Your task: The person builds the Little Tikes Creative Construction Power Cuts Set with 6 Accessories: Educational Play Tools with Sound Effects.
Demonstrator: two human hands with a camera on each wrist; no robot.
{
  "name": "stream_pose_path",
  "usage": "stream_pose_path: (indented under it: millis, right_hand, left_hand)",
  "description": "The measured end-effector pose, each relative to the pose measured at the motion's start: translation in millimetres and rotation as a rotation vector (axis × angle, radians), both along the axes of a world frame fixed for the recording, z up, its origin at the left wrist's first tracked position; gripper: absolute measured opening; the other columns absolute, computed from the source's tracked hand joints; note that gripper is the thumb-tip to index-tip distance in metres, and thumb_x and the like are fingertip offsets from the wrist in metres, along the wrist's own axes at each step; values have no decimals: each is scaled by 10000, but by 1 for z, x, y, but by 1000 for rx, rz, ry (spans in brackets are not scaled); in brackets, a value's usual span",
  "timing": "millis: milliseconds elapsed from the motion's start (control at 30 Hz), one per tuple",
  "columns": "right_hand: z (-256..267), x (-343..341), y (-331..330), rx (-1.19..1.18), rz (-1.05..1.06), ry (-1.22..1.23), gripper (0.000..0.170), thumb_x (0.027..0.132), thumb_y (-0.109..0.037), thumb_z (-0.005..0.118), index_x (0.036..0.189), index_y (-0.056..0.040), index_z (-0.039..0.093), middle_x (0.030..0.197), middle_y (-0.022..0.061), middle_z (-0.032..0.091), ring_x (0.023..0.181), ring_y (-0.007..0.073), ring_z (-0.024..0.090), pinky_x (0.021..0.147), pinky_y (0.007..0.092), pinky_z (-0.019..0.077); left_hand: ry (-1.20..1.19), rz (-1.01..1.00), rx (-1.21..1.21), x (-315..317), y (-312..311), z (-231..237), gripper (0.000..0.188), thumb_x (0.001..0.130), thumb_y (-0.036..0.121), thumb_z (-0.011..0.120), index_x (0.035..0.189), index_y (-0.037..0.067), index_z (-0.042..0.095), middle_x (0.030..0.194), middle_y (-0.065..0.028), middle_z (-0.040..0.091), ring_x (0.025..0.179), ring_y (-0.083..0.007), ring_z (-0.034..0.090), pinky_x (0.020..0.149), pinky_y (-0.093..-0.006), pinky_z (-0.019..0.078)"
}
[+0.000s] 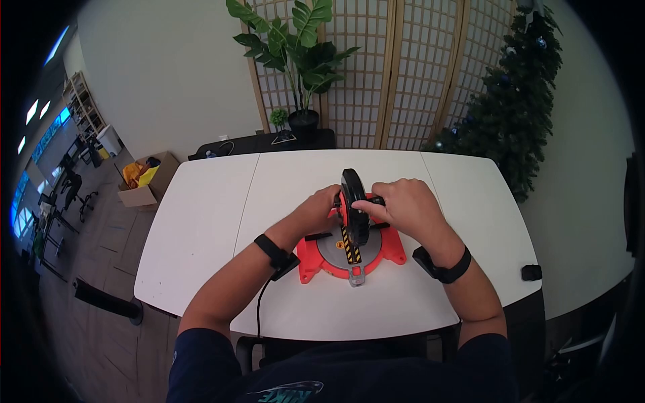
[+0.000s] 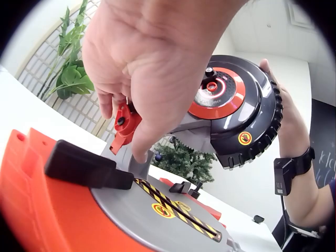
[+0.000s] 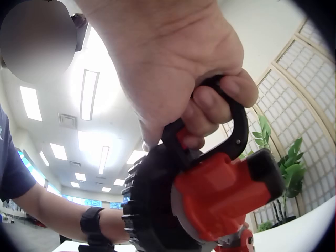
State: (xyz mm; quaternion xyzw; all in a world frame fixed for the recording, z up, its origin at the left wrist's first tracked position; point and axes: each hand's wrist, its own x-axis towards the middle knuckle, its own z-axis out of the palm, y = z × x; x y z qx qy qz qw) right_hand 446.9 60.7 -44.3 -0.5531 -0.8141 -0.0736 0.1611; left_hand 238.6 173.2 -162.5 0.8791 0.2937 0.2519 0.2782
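A toy miter saw [image 1: 309, 258] with a red base and a grey round turntable [image 1: 329, 254] stands on the white table. Its black blade guard [image 2: 241, 123] is raised above a yellow-and-black striped slot [image 2: 178, 210]. My right hand [image 1: 408, 205] grips the black loop handle [image 3: 240, 128], fingers curled through it. At the back of the saw, my left hand [image 1: 317, 211] holds a red bracket [image 2: 126, 126] between thumb and fingers; the fingertips are partly hidden behind it. A black fence piece [image 2: 79, 165] lies below the left hand.
The white table [image 1: 195, 235] spreads around the saw, with a small black object [image 1: 531, 272] at its right edge. Behind are a potted plant [image 1: 304, 121] and a folding screen [image 1: 423, 74]. An open cardboard box [image 1: 158, 181] is left of the table.
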Motion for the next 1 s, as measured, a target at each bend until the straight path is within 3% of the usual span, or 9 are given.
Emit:
stream_pose_path:
  millis: [500, 1000]
  right_hand:
    - [2, 1, 4, -46, -16, -28, 614, 923, -660, 570, 781, -86, 735, 534, 78, 614, 530, 267, 639, 554, 362, 504]
    - [-19, 1, -19, 14, 3, -28, 575, 963, -613, 540, 802, -93, 724, 589, 57, 644, 558, 247, 657, 534, 358, 507]
  left_hand:
    - [9, 23, -26, 1, 1, -1, 528, 726, 6, 810, 1191, 15, 560, 1161, -177, 654, 1145, -361, 630, 978, -407, 513]
    - [105, 13, 10, -2, 2, -4, 614, 738, 34, 816, 1274, 37, 517, 1264, -180, 604, 1231, -378, 569, 1038, -426, 479]
